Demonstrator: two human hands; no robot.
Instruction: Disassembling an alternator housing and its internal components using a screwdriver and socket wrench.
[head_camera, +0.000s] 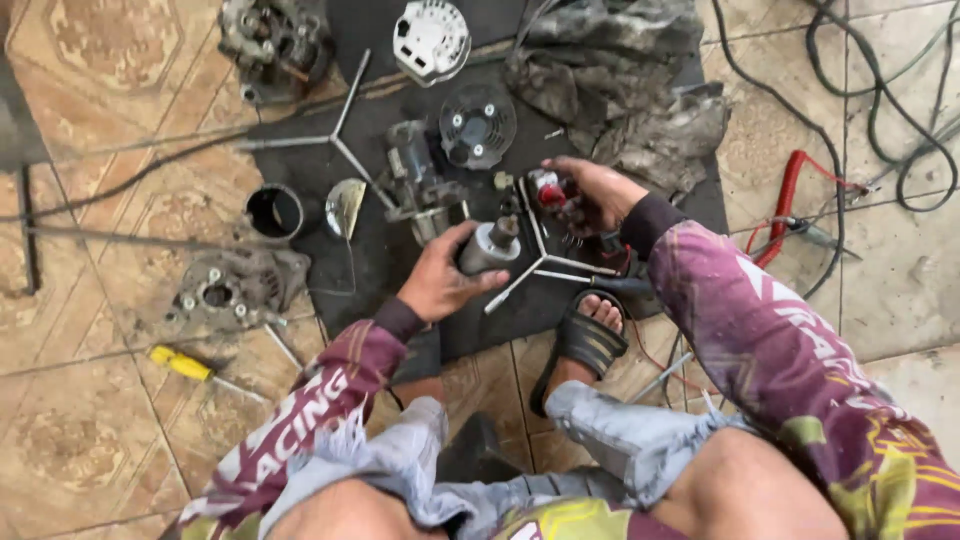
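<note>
The grey cylindrical motor part (488, 248) is sitting clasped in the left hand (440, 280) above the black mat (400, 250), while the right hand (590, 195) is gripping a small red-and-metal piece (548, 192) just beside it.

A grey metal cylindrical motor part (487, 248) (a darker stub at its top end) stood tilted on the black rubber mat (380, 255), held from the side. A small red-and-silver component (548, 192) sat just beyond it, partly hidden.
</note>
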